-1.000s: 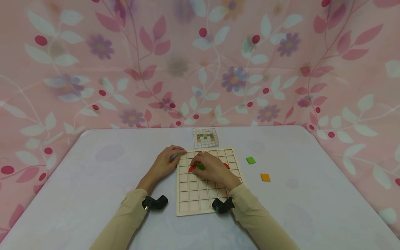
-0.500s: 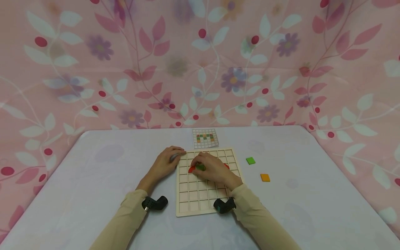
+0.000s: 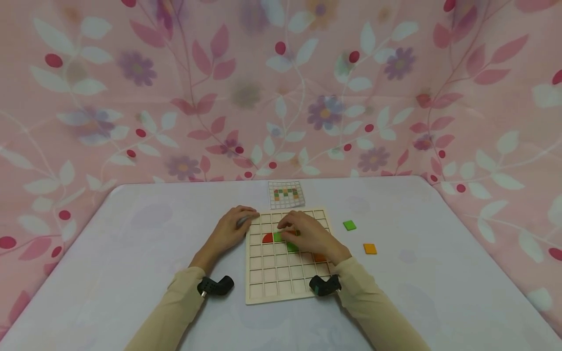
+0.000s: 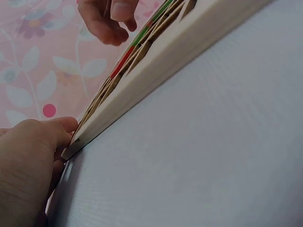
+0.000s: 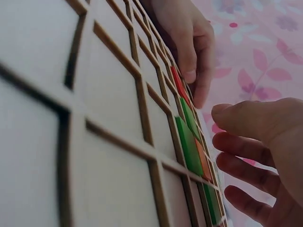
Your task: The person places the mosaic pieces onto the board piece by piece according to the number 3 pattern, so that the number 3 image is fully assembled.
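My left hand (image 3: 232,228) grips the far left corner of a pale wooden grid board (image 3: 263,290); thumb and fingers sit at its edge in the left wrist view. Over the board's upper middle hovers my right hand (image 3: 312,236), fingers loosely bent and apart, holding nothing in the right wrist view (image 5: 265,151). Just left of its fingertips a green square tile (image 3: 277,237) lies in a cell, beside a red rounded-corner tile (image 3: 268,238). Another green tile (image 3: 292,247) and an orange tile (image 3: 320,257) sit nearer. My right hand partly hides other tiles.
Right of the board, a loose green tile (image 3: 349,225) and a loose orange tile (image 3: 370,249) lie on the white-covered table (image 3: 417,292). Behind the board is a paper card (image 3: 285,195) with a coloured grid pattern. A floral cloth (image 3: 281,97) hangs at the back.
My right hand has let go of the green tile beside the red one and shifted right, uncovering more tiles. The green tile lies flat in its cell. My left hand stays at the corner.
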The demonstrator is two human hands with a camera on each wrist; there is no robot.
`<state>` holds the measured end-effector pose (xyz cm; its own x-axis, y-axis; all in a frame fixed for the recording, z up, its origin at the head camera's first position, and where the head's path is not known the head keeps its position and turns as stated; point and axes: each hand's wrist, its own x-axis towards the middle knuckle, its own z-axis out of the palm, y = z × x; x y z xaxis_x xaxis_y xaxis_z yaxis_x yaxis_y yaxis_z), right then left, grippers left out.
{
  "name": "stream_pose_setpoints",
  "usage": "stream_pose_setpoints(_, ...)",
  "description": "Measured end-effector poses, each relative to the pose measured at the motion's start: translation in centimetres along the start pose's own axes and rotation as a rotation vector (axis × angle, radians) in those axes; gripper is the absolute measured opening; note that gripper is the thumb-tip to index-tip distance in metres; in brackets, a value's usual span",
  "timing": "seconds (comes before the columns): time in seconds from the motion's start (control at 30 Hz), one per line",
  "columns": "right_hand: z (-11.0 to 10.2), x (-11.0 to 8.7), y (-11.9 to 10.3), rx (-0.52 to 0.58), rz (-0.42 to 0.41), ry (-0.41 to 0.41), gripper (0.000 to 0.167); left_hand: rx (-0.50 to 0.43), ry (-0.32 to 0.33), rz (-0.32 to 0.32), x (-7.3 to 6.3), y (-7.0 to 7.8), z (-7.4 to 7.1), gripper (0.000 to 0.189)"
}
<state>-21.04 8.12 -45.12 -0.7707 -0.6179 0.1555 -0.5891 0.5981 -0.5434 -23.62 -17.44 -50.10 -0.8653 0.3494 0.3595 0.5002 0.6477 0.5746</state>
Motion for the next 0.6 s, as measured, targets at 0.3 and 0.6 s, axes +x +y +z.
stream_pose_setpoints(0.3, -1.5, -1.8, 2.1, 0.001, 0.02, 0.078, 0.02, 0.004, 0.013, 0.019, 0.2, 0.0, 0.1, 0.025)
stream_pose_setpoints(0.6, -2.7, -3.0, 3.4, 0.017, 0.011, 0.129, 0.019, -0.001, 0.001, 0.004, 0.1, 0.2, -0.1, 0.024)
